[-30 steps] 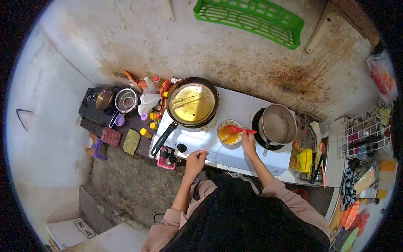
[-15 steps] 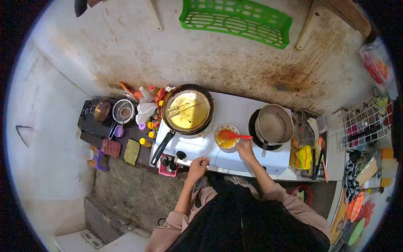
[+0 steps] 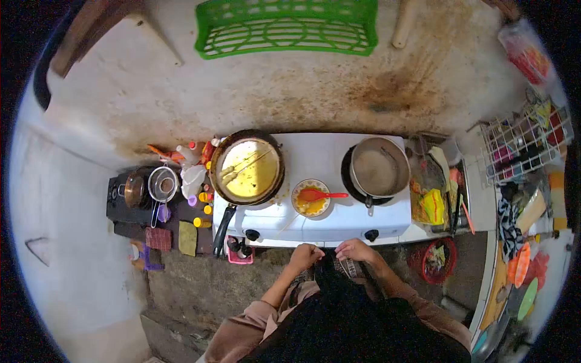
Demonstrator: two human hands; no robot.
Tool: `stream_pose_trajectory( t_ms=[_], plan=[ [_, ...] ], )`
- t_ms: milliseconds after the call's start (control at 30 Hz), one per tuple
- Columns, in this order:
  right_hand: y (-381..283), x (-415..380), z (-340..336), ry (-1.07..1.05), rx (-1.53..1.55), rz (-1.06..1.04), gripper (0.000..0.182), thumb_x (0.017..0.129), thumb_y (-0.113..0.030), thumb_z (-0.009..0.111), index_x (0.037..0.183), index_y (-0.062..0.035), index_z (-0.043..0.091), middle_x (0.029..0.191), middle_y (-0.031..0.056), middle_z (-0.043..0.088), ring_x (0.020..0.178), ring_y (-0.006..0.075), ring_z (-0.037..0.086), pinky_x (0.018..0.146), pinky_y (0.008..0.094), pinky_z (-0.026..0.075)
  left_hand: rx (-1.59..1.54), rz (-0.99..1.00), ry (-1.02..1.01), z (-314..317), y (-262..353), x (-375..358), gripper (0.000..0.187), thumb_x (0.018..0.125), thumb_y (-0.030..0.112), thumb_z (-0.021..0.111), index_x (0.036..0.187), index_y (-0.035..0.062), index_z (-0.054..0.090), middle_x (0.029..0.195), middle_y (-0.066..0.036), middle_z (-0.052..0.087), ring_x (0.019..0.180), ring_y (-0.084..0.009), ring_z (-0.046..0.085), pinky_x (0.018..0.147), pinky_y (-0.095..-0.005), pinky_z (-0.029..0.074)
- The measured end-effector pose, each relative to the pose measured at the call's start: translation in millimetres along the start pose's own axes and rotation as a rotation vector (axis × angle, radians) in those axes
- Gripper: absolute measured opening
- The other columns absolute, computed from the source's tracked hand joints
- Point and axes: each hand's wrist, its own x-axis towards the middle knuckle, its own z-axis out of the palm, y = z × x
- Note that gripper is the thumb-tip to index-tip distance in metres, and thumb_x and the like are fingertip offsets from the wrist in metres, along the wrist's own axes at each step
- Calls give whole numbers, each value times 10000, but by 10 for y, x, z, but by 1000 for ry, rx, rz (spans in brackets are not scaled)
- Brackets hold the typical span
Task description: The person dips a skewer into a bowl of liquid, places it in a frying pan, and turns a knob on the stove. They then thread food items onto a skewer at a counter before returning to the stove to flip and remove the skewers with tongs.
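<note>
My left hand [image 3: 307, 256] and my right hand [image 3: 356, 250] are close together, a little apart, in front of the stove's front edge by the black cloth I wear. The fingers of both are pinched; what they hold, if anything, is too small to make out. Beyond them on the white stove [image 3: 308, 227] stands a patterned bowl [image 3: 298, 209] of orange-yellow liquid. A red spoon [image 3: 330, 195] rests in it, and a thin stick leans at its near left side. The frying pan [image 3: 251, 163] on the left holds yellow oil and skewered food [image 3: 230, 175].
A grey pot [image 3: 378, 166] sits on the right burner. Sieves [image 3: 163, 183], bottles and yellow-capped jars stand left. Yellow packets [image 3: 433, 206] and a wire rack [image 3: 523, 145] are right. A red basket [image 3: 439, 260] sits low right; a green rack [image 3: 287, 36] hangs above.
My right hand has left the red spoon and drawn back toward my body. My left hand has moved toward it, off the stove's front. The view has shifted.
</note>
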Motion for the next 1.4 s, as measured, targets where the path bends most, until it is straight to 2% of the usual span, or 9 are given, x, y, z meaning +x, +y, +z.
stream_pose_trajectory(
  t_ms=[133, 233, 267, 433, 600, 767, 1000, 1300, 1400],
  plan=[
    [242, -276, -19, 102, -141, 111, 290, 789, 5, 352, 995, 7, 556, 901, 116, 626, 780, 166, 625, 627, 265, 495, 93, 40, -174, 204, 227, 202, 183, 797, 150, 528, 878, 14, 619, 654, -113, 616, 607, -195, 598, 582, -326, 469],
    [983, -348, -151, 350, -177, -78, 213, 755, 33, 468, 926, -7, 590, 865, 74, 624, 857, 182, 599, 638, 294, 482, -143, -97, -377, 516, -156, 404, 185, 765, 109, 529, 908, 19, 605, 710, -137, 623, 642, -237, 601, 596, -343, 469],
    [1054, -499, -177, 434, -367, -47, 201, 749, 29, 489, 917, -11, 593, 860, 79, 619, 856, 190, 594, 655, 312, 476, 403, 405, -455, 571, -363, 554, 189, 719, 87, 556, 885, 15, 610, 760, -156, 624, 677, -263, 603, 622, -352, 476],
    [2605, -921, -519, 744, -764, 266, 136, 726, -33, 567, 855, -45, 607, 801, 111, 588, 772, 223, 567, 697, 381, 441, 426, 229, -288, 849, -671, 454, 278, 660, 110, 613, 921, 16, 616, 788, -171, 623, 739, -279, 609, 652, -336, 482],
    [3710, -1741, -421, 853, 253, -731, 152, 768, -135, 563, 893, -65, 611, 758, 111, 573, 720, 225, 549, 647, 382, 446, 726, 108, -215, 937, -520, 165, 236, 713, 177, 607, 862, -3, 637, 820, -197, 622, 749, -303, 611, 629, -377, 489],
    [4157, -2457, -136, 903, -17, 226, 196, 802, -161, 539, 965, -67, 592, 790, 107, 566, 740, 232, 544, 656, 386, 448, 922, 12, -263, 1351, -785, -107, 349, 788, 312, 567, 767, -30, 632, 781, -194, 620, 725, -302, 612, 612, -386, 490],
    [5027, -3290, 762, 850, 233, 358, 224, 814, -180, 531, 1005, -70, 570, 864, 109, 549, 797, 231, 533, 694, 386, 442, 1153, -150, -131, 2415, 469, -638, 474, 860, 397, 471, 704, -24, 623, 699, -182, 602, 589, -216, 568, 448, -358, 477],
    [5684, -3727, 1712, 1076, 627, 368, 263, 829, -206, 521, 1056, -74, 543, 959, 112, 527, 869, 231, 519, 742, 386, 433, 1297, 610, -472, 3355, -136, 90, 226, 846, 193, 506, 836, 7, 634, 842, -143, 631, 789, -238, 626, 627, -331, 520],
    [5696, -3638, 1917, 1097, 714, 340, 276, 834, -214, 517, 1073, -75, 534, 990, 113, 519, 894, 231, 514, 759, 385, 431, 1392, 340, -475, 3673, 24, 143, 364, 844, 344, 502, 803, 10, 638, 837, -146, 632, 772, -236, 628, 625, -329, 518]
  ],
)
